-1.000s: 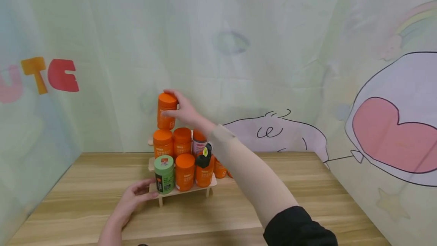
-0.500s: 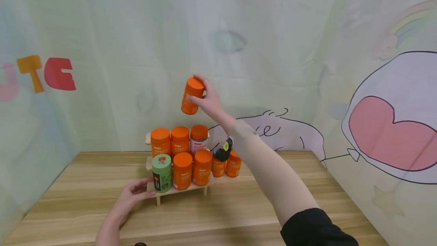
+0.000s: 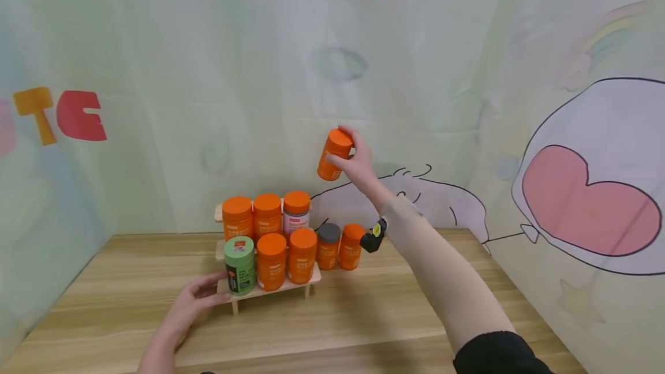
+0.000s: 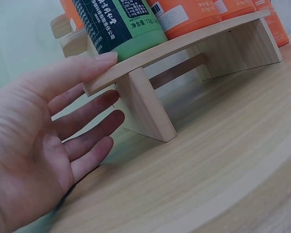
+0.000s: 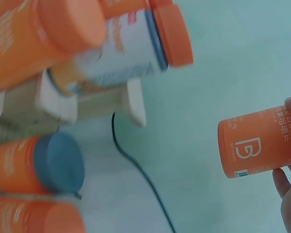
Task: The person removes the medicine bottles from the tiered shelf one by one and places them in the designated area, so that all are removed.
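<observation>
My right hand point(image 3: 358, 160) holds an orange supplement bottle point(image 3: 334, 156) in the air, tilted, thumb in front and fingers behind. The right wrist view shows the printed lower part of this held bottle point(image 5: 257, 141). On the table stands a stepped wooden display rack point(image 3: 291, 286). My left hand point(image 4: 43, 116) grips its lower shelf at the left end, thumb on top of the board point(image 4: 131, 65) and fingers below. Beside that thumb stands a green jar point(image 3: 240, 267). Two orange bottles point(image 3: 272, 263) share its shelf, and three orange-lidded ones point(image 3: 237, 215) stand on a higher step.
Right of the rack, a grey-lidded orange bottle point(image 3: 328, 247) and an all-orange bottle point(image 3: 351, 247) stand on the wooden table point(image 3: 156, 270). A printed curtain point(image 3: 197, 103) hangs behind and at the sides. A dark cord point(image 5: 138, 167) shows in the right wrist view.
My right hand has lifted the orange bottle off the top of the rack and carried it to the right, over the two bottles beside the rack. My left hand stays at the rack.
</observation>
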A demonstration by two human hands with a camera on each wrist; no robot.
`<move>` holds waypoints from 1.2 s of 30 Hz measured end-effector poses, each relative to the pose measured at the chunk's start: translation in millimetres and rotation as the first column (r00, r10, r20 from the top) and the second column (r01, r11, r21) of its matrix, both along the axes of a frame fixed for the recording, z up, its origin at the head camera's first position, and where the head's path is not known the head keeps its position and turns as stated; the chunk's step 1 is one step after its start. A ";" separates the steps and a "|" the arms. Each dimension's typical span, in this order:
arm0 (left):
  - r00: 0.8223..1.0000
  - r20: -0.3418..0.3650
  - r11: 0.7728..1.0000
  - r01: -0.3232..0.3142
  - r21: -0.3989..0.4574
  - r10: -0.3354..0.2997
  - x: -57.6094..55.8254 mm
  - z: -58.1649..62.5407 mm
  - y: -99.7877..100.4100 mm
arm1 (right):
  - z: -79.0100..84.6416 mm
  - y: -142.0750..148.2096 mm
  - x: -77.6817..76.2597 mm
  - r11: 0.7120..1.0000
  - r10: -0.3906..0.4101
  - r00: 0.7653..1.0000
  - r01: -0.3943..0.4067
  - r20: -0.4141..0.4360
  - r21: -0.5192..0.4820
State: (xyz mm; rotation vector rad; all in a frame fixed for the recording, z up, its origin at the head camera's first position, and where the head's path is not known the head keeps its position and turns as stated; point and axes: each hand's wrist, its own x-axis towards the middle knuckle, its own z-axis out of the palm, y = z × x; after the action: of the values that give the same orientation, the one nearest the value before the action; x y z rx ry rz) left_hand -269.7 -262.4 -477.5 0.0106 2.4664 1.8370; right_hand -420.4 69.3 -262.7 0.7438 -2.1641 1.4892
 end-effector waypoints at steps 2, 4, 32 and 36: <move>1.000 0.002 1.000 0.003 0.002 -0.003 0.2 0.5 -1.5 | -4.4 9.3 0.5 1.000 -0.018 1.000 0.018 0.018 -0.001; 1.000 0.002 1.000 0.005 -0.001 -0.005 0.2 1.1 -3.3 | -9.1 18.1 0.8 0.999 -0.038 0.999 0.038 0.035 0.004; 1.000 -0.004 1.000 0.022 -0.005 -0.022 -11.1 -0.3 -8.8 | -106.5 93.0 13.1 0.969 -0.240 0.947 0.220 0.213 0.113; 1.000 -0.006 1.000 0.020 -0.004 -0.020 -10.8 -0.9 -9.0 | -116.0 95.0 19.2 0.976 -0.212 0.946 0.194 0.245 0.095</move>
State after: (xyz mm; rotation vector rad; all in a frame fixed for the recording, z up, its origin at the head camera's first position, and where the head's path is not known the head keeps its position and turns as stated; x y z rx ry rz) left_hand -280.5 -271.4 -478.4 0.0405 2.4646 1.8275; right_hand -401.2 164.3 -378.8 0.3507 -2.4078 1.4744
